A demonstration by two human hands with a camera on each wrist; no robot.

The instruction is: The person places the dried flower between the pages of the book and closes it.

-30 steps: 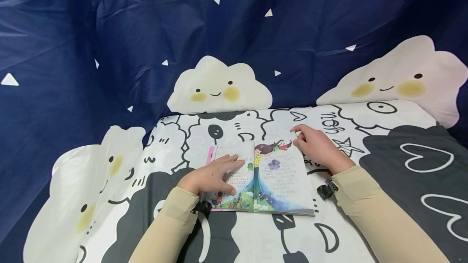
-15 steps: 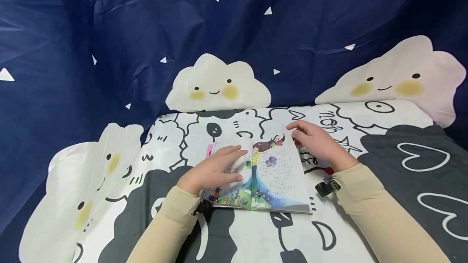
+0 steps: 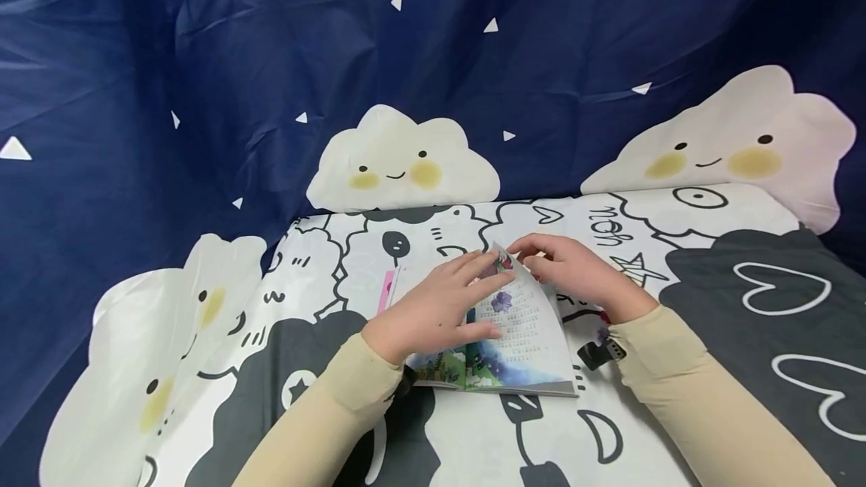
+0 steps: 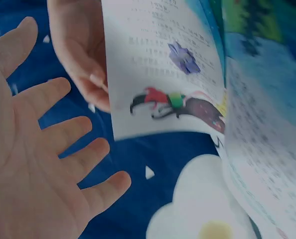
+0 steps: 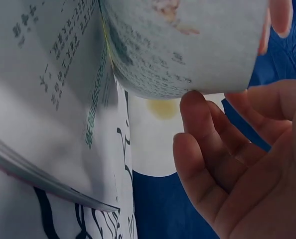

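An illustrated book point(image 3: 433, 370) lies spread on the patterned cloth. Its right-hand page point(image 3: 521, 322) is raised and curved, with printed text, a purple flower and a painted figure. At that page's upper outer corner, my right hand point(image 3: 575, 269) pinches the paper between thumb and fingers. The right wrist view shows the lifted page point(image 5: 203, 55) bending above the fingers point(image 5: 195, 112), with more pages beneath. My left hand point(image 3: 440, 310) is spread over the middle of the book, covering most of the left page. In the left wrist view its fingers point(image 4: 68, 134) are straight and hold nothing.
A black-and-white cartoon cloth point(image 3: 473, 434) covers the surface below. Behind hangs a dark blue curtain point(image 3: 433, 43) with white triangles. Cloud-shaped cushions or prints with faces stand at the back point(image 3: 399, 164), at the right point(image 3: 731, 141) and at the left point(image 3: 162, 352).
My left hand has moved right, from the left page toward the raised page. My right hand has shifted left, bringing up the page's far corner, which lay flat before.
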